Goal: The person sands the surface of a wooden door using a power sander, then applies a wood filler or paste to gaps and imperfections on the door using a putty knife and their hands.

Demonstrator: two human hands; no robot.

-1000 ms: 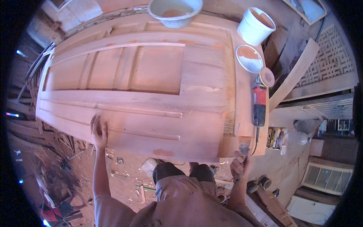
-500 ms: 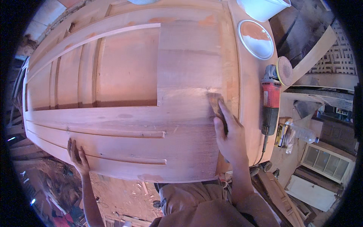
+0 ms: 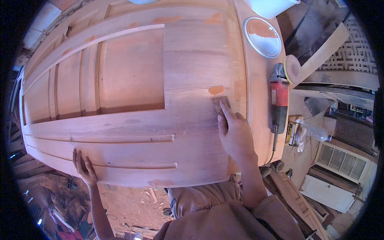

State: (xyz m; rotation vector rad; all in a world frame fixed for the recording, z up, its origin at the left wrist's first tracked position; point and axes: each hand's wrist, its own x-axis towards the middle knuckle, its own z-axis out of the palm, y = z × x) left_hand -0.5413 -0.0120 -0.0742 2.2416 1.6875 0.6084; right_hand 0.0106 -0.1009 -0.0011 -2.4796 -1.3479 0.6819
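Note:
A large wooden door (image 3: 196, 140) lies flat before me, with a recessed panel and long grooves. My right hand (image 3: 238, 138) grips a flat, putty-smeared scraper (image 3: 221, 105), its blade edge on the door's wide rail. Just beyond the blade is a fresh orange-brown patch of filler (image 3: 216, 90). My left hand (image 3: 84, 168) lies on the door near its front left edge, fingers stretched out and holding nothing. Paler filler smears show along the door's far rail.
Right of the door lie a round lid (image 3: 262, 37) with brown filler on it and a red-and-black angle grinder (image 3: 279, 100) with a sanding disc. A white bucket (image 3: 272, 6) stands at the far right. A plastic bottle (image 3: 318, 132) and a windowed frame (image 3: 343, 161) are further right.
The scraper has shifted slightly and turned flatter, and an orange-brown filler patch now shows on the rail. My left hand stays in place. The whole view has shifted a little.

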